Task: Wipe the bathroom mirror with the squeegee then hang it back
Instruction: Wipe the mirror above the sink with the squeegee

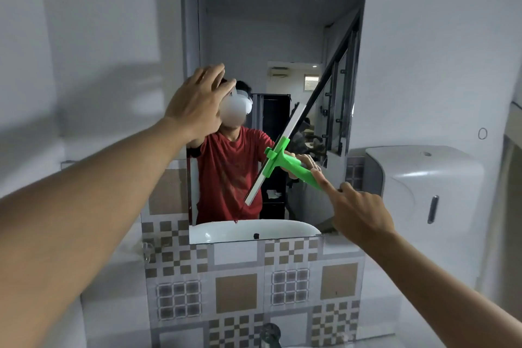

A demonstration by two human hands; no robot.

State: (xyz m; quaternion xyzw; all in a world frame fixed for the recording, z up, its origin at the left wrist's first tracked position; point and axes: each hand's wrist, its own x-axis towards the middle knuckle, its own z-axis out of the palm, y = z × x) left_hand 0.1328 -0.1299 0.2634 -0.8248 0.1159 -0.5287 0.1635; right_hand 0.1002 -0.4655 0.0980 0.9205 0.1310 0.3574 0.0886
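Note:
The bathroom mirror [271, 37] hangs on the wall straight ahead, above a band of patterned tiles. My right hand [356, 209] grips the handle of a green squeegee [285, 159], index finger stretched along it. Its white blade lies tilted against the glass in the lower right part of the mirror, running from upper right to lower left. My left hand [197, 104] rests flat with fingers spread on the mirror's left edge at mid height. The glass reflects a person in a red shirt holding the same tool.
A white wall dispenser [423, 192] sticks out just right of the mirror. Brown and grey patterned tiles [237, 291] cover the wall below. A dark faucet top [271, 333] shows at the bottom edge. A small ring hook [482, 133] sits on the right wall.

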